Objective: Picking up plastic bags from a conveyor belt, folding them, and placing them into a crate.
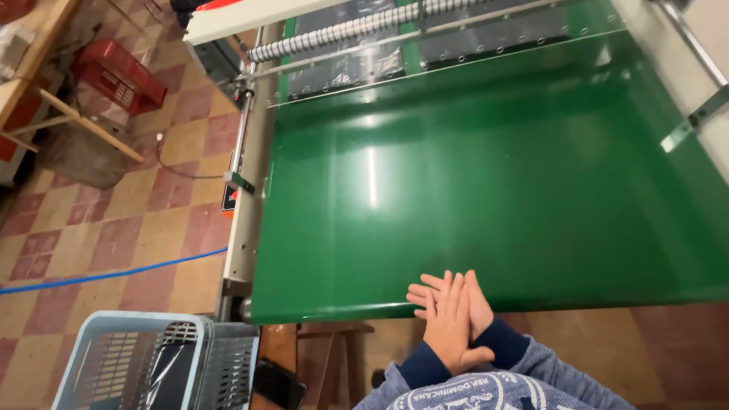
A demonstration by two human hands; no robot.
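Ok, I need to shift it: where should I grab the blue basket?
Take the basket by its broad top rim, coming down from above. It stands upright and open-topped, the far rim looks free, and a grey crate crowds its right wall.

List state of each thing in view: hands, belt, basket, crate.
left hand: open, flat, laid over the other hand
right hand: open, flat, underneath, at the belt's near edge
green conveyor belt: bare where it shows
blue-grey basket: upright, clear plastic inside
red crate: tilted on the floor
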